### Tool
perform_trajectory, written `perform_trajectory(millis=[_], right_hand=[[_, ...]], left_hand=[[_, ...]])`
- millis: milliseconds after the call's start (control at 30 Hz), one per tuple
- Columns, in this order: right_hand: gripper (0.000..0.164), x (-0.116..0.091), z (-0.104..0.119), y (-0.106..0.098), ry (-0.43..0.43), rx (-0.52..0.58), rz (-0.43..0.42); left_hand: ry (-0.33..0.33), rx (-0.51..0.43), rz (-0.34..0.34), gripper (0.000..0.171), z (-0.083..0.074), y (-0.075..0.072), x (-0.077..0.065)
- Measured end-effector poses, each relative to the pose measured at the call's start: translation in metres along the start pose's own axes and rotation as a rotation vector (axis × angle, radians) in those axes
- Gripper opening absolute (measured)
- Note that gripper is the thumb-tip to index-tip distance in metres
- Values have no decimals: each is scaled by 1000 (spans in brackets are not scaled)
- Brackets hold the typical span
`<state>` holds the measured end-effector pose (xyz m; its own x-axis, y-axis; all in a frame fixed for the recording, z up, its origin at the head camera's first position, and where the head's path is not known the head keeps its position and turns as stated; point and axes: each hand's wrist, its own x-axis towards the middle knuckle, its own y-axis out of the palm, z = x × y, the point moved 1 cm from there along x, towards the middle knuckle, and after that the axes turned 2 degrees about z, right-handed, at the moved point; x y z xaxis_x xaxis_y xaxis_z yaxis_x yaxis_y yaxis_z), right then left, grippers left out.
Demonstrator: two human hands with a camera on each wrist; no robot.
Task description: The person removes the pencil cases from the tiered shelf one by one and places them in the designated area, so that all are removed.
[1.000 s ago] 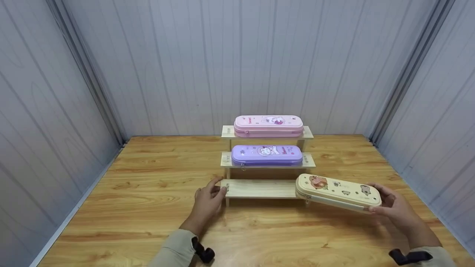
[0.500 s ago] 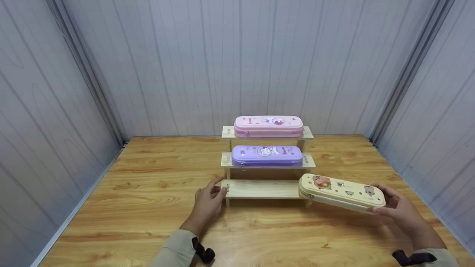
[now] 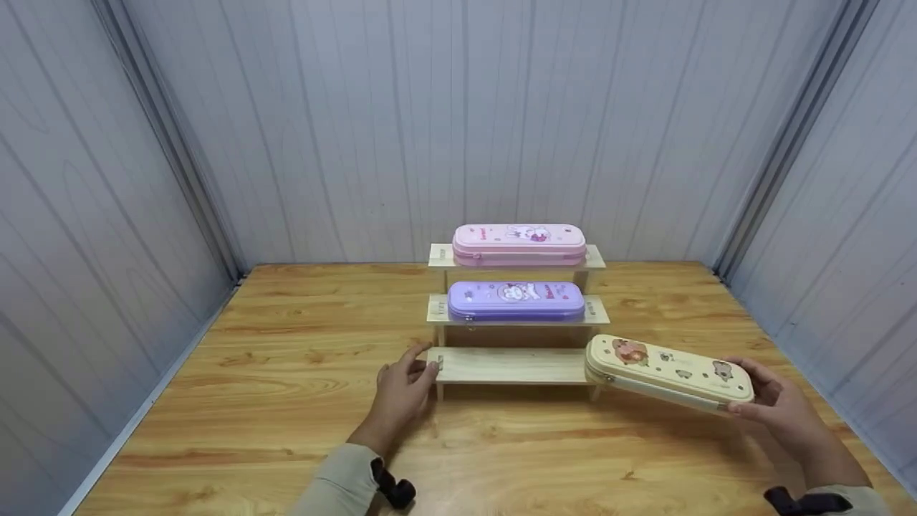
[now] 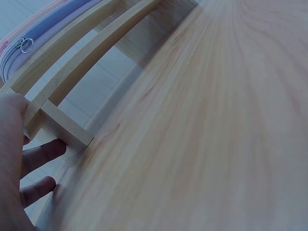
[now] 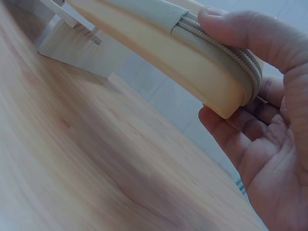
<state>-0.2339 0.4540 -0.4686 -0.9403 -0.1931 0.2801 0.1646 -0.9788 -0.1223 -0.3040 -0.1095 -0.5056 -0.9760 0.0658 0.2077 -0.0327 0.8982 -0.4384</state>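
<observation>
A cream pencil case (image 3: pixel 672 370) with bear pictures slants in the air at the right end of the stepped wooden stand's bottom tier (image 3: pixel 512 365). My right hand (image 3: pixel 788 416) grips its right end, thumb by the zip, as the right wrist view also shows, with fingers (image 5: pixel 231 139) at the underside. At the tier's left end, my left hand (image 3: pixel 401 394) holds the board between thumb and forefinger. Two more fingers (image 4: pixel 43 156) reach below the board beside its leg in the left wrist view. Whether the case's left end touches the stand, I cannot tell.
On the middle tier lies a purple pencil case (image 3: pixel 516 301), and on the top tier a pink one (image 3: pixel 519 244). The stand is on a wood-grain table (image 3: pixel 286 380). Pale panelled walls (image 3: pixel 344 129) enclose the back and both sides.
My right hand has drawn the cream pencil case a little to the right, uncovering more of the bottom tier. The left hand and the other two cases stay put.
</observation>
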Motion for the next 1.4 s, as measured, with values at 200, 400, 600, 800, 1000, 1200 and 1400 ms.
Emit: perform_trajectory(millis=[200, 400, 600, 800, 1000, 1200, 1400], right_hand=[[67, -3, -3, -3, 2, 23, -15], [67, -7, -4, -6, 17, -23, -60], [67, -8, -6, -9, 22, -51, -95], [66, -8, -9, -11, 30, -71, -117], [64, -10, -12, -13, 27, -17, -107], [64, -9, -15, -16, 19, -18, -126], [63, -7, -16, -17, 54, 31, -148]], left_hand=[[-10, 1, -5, 47, -2, 0, 0], [-27, -7, 1, 46, -2, 1, 0], [-27, -13, 12, 48, -2, 1, 1], [-23, -6, 7, 49, -1, 1, 1], [15, -9, 15, 48, 0, 0, 0], [18, -9, 12, 48, 2, 0, 1], [17, -6, 1, 48, 2, 0, 1]])
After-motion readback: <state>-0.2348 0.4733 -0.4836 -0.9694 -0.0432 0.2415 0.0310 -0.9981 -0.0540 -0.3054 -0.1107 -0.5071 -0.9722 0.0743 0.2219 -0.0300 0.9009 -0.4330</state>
